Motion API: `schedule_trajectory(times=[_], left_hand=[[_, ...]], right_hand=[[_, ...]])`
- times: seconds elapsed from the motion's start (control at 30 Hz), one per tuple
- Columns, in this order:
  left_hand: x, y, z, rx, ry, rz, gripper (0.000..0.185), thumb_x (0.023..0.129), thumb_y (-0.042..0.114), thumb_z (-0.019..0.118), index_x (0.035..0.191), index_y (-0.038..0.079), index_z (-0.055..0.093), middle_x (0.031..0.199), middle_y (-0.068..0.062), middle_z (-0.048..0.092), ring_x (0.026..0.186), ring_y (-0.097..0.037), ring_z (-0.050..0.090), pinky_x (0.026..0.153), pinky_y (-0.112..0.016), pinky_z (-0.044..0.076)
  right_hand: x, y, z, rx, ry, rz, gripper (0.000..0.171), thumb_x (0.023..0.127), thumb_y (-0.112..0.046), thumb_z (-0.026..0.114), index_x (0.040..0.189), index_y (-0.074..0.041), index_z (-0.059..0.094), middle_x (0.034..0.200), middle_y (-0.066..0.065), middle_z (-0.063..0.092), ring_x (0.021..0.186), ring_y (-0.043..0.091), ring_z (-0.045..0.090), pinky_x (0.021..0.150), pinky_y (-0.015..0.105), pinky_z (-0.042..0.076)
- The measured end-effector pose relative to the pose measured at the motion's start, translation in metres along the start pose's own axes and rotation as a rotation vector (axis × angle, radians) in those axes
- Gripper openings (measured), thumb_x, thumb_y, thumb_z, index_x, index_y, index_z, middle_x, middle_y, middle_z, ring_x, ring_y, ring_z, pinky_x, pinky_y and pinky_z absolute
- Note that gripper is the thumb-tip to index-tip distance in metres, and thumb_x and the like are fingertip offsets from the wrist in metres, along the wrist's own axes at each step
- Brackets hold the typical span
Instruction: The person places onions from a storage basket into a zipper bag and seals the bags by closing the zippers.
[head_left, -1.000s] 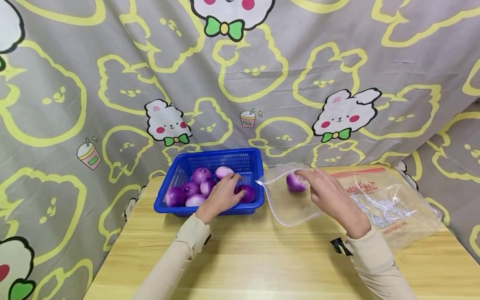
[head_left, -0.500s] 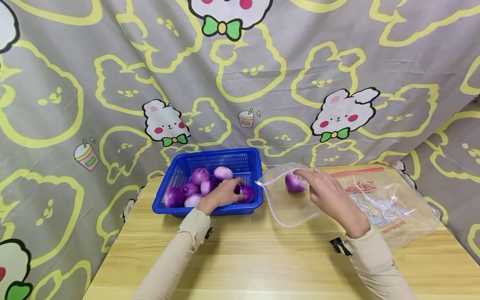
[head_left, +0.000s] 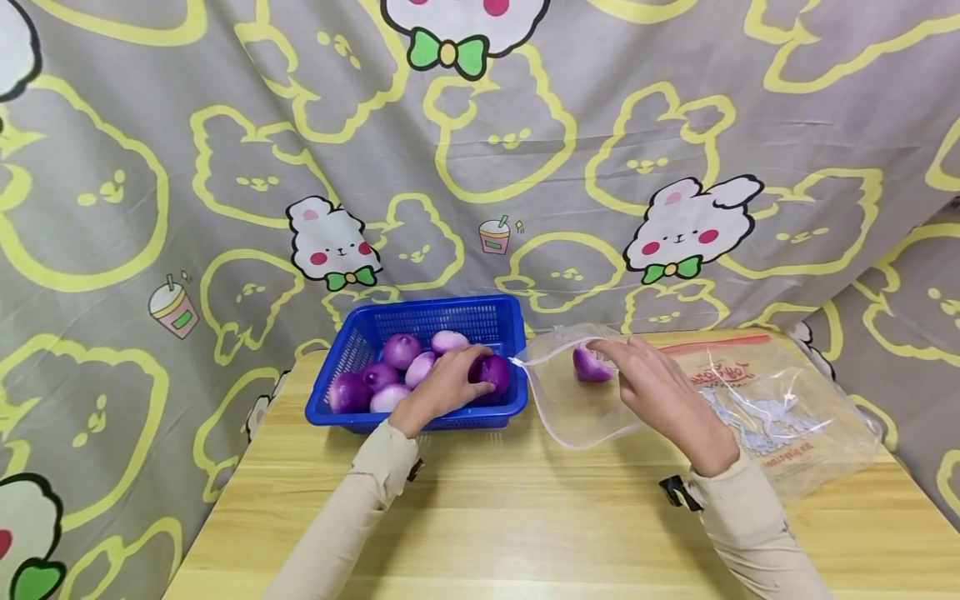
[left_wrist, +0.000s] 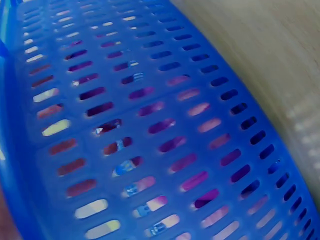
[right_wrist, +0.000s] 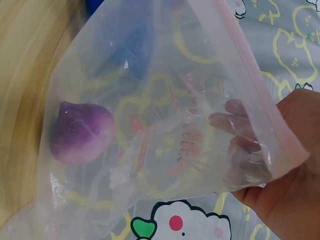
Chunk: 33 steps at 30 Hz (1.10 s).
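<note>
My left hand [head_left: 442, 385] reaches into the blue plastic basket [head_left: 516, 333] and grips a purple onion [head_left: 491, 375] at its right end. Several more onions [head_left: 402, 351], purple and pale, fill the left and middle of the basket. My right hand [head_left: 667, 396] pinches the rim of a clear zip bag [head_left: 558, 417], holding its mouth open toward the basket. One purple onion [right_wrist: 82, 132] lies inside that bag. In the left wrist view the slotted basket wall [left_wrist: 165, 125] hides the left hand. The right wrist view shows the right-hand fingers [right_wrist: 240, 125] through the film.
To the right, a printed clear plastic bag [head_left: 780, 417] with a red top strip lies flat on the wooden table [head_left: 517, 517]. A grey cartoon-print curtain [head_left: 555, 150] hangs right behind the table's back edge.
My left hand has closed round the right-end onion and appears to have lifted it slightly. An onion beside the hand now shows its paler side. The right hand keeps its place on the bag.
</note>
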<state>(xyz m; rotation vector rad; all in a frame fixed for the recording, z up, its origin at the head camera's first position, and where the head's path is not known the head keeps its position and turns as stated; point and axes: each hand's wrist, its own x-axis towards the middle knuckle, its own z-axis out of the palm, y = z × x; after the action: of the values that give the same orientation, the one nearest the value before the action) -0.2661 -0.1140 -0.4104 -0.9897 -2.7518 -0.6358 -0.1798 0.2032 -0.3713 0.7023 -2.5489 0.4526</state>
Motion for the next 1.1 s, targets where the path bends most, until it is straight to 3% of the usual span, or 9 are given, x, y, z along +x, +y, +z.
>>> schedule_trajectory(times=[0.37,0.63,0.87,1.1], left_hand=[[-0.006,0.019,-0.011,0.042,0.158,0.067,0.052,0.083,0.023,0.082,0.129,0.009,0.061,0.128,-0.011,0.061,0.123,-0.030,0.054,0.106,-0.045,0.041],[-0.018,0.034,-0.025,0.143,0.269,0.084,0.052,0.083,0.024,0.082,0.129,0.009,0.062,0.130,-0.013,0.060,0.119,-0.032,0.054,0.097,-0.048,0.047],[-0.027,0.055,-0.037,0.124,0.325,0.110,0.054,0.085,0.026,0.081,0.132,0.011,0.059,0.136,-0.012,0.056,0.122,-0.030,0.051,0.099,-0.048,0.048],[-0.032,0.087,-0.040,0.126,0.419,0.231,0.054,0.084,0.026,0.081,0.130,0.008,0.059,0.137,-0.016,0.054,0.123,-0.031,0.051,0.104,-0.045,0.044]], right_hand=[[0.000,0.002,0.008,-0.051,-0.004,-0.013,0.057,0.077,0.016,0.052,0.128,-0.006,0.064,0.118,0.012,0.070,0.079,0.024,0.053,0.056,0.029,0.038],[0.002,0.005,0.008,-0.057,0.042,-0.038,0.056,0.076,0.017,0.052,0.126,-0.005,0.065,0.116,0.013,0.070,0.079,0.026,0.055,0.055,0.030,0.038],[0.002,0.009,0.006,-0.038,0.097,-0.055,0.055,0.076,0.015,0.053,0.126,-0.005,0.063,0.106,0.013,0.071,0.073,0.025,0.050,0.056,0.033,0.038],[0.001,0.014,0.009,-0.019,0.153,-0.084,0.054,0.078,0.014,0.050,0.126,-0.005,0.063,0.108,0.010,0.070,0.073,0.023,0.047,0.058,0.033,0.040]])
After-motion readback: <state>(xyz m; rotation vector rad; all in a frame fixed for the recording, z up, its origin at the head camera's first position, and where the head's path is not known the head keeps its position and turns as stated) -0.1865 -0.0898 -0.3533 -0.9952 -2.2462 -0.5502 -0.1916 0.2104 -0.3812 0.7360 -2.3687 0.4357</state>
